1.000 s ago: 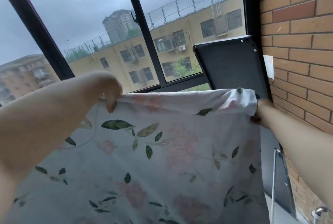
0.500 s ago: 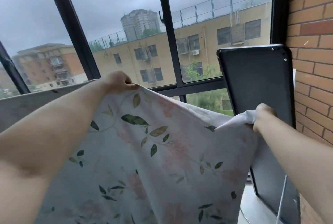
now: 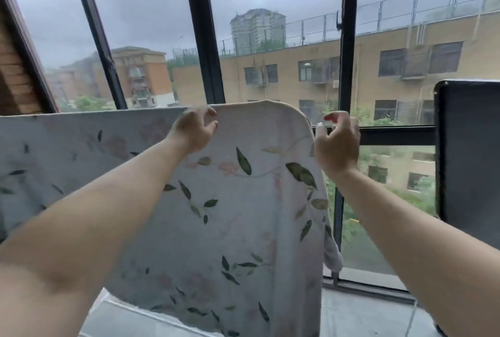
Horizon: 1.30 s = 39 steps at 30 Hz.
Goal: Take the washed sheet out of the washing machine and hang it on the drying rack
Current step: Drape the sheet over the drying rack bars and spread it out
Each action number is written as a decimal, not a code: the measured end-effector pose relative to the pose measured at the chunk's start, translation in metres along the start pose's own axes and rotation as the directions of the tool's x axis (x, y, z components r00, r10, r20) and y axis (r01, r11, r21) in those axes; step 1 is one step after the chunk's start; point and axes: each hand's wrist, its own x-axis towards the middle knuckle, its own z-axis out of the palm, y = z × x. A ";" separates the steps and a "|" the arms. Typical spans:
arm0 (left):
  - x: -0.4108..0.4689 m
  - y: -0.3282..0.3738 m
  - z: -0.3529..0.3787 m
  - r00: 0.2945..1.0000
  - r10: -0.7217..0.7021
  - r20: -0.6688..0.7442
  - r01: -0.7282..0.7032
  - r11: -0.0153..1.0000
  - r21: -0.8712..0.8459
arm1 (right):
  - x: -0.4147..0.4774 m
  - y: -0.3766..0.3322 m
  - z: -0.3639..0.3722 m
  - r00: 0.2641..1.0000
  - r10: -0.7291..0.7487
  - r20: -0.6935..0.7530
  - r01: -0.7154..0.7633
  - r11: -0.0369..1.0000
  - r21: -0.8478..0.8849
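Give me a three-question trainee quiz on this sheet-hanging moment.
1. True or false: the white fabric sheet printed with green leaves and pink flowers lies heaped on the floor.
2. The right hand is: A) gripping the sheet; B) holding nothing, beside the sheet's right edge; C) out of view.
3. Fill in: the left hand is raised in front of the sheet's ___ edge.
Key: 1 false, it hangs draped; 2 B; 3 top.
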 end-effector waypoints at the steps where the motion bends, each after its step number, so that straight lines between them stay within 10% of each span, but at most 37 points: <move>1: -0.010 -0.023 -0.007 0.999 -0.036 0.009 0.036 0.999 0.003 | -0.009 -0.023 0.018 0.994 -0.099 0.034 0.099 0.995 -0.002; 15: -0.122 -0.327 -0.138 0.888 -0.460 -0.002 0.460 0.888 0.027 | -0.142 -0.222 0.309 0.712 -0.481 0.512 0.550 0.835 0.021; 39: -0.131 -0.843 -0.257 0.540 -0.839 -0.064 0.840 0.542 -0.024 | -0.296 -0.465 0.826 0.430 -0.638 0.639 0.639 0.715 0.283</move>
